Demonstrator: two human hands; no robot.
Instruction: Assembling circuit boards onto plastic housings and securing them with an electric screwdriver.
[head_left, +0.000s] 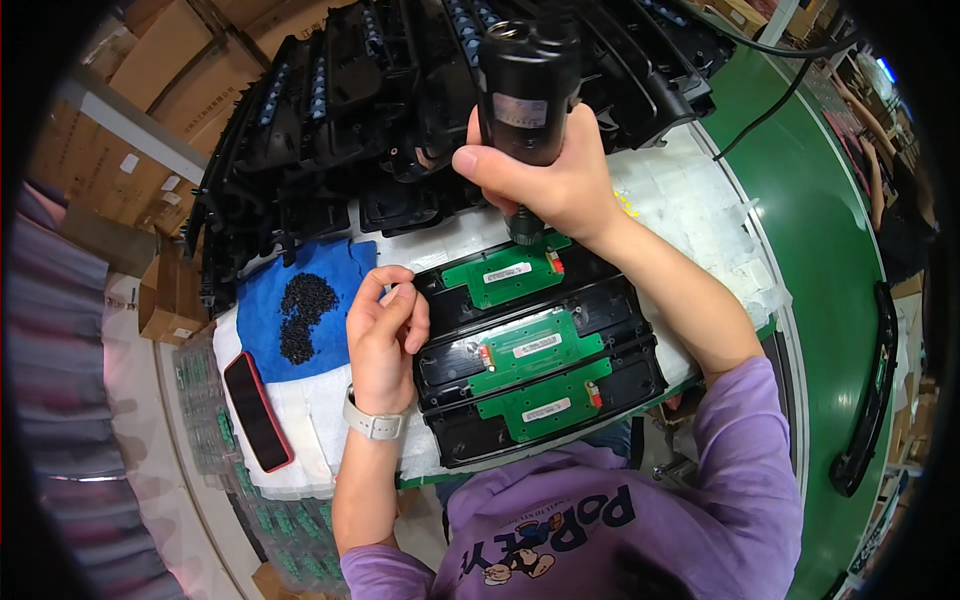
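My right hand [565,185] is wrapped round a black electric screwdriver [528,130], held upright with its lower end over the back edge of the farthest black plastic panel [447,301]. That panel carries a green circuit board [482,270]. Two similar panels lie nearer me, bearing a middle green board [570,340] and a near green board [515,426]. Beside the far panel's left end is my left hand [385,335], its fingers curled and thumb against them; whatever they may hold is too small to make out. The screwdriver's tip is hidden.
Left of my left hand, a blue cloth [258,300] bears a pile of small black screws [305,305]. A red-edged phone [257,415] lies nearer me. Black plastic housings [350,120] are stacked along the back. A long black part [862,400] rests on the green surface at right.
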